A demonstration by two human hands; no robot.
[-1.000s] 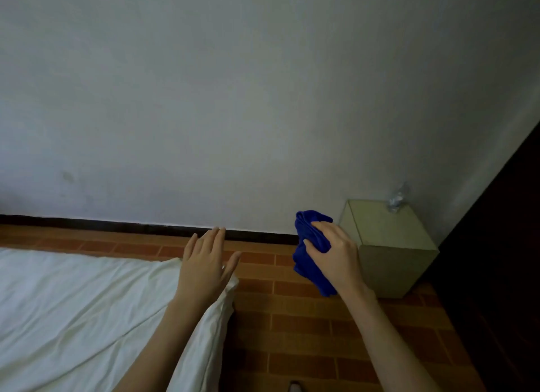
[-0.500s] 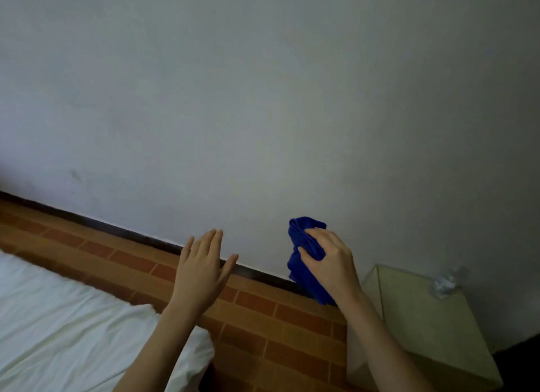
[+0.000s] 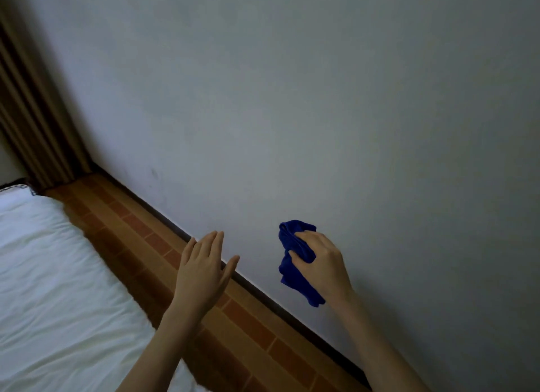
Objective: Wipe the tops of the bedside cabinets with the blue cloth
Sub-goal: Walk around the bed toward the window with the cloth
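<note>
**Blue cloth held in the air, in front of the wall**

In the head view, your right hand (image 3: 320,264) was raised in front of the plain grey-white painted wall (image 3: 292,99), its fingers and thumb closed around the crumpled deep-blue cloth (image 3: 295,257). The upper part of the cloth bunched above your fingers, and a loose end hung down below your palm, touching nothing else. The cloth was well clear of the floor and of the bed.

Your left hand (image 3: 204,270) was held out flat beside it, palm down, fingers straight and close together, thumb spread to the side, and it gripped nothing. The two hands were apart, with bare wall showing between them.

Below your left forearm lay the white, wrinkled bed sheet (image 3: 58,275), filling the lower left corner. Between the bed and the wall ran a strip of orange-brown brick-pattern floor tiles (image 3: 248,324), edged by a dark skirting board (image 3: 263,292) along the wall's foot. Brown pleated curtains (image 3: 32,105) hung in the far left corner.
</note>
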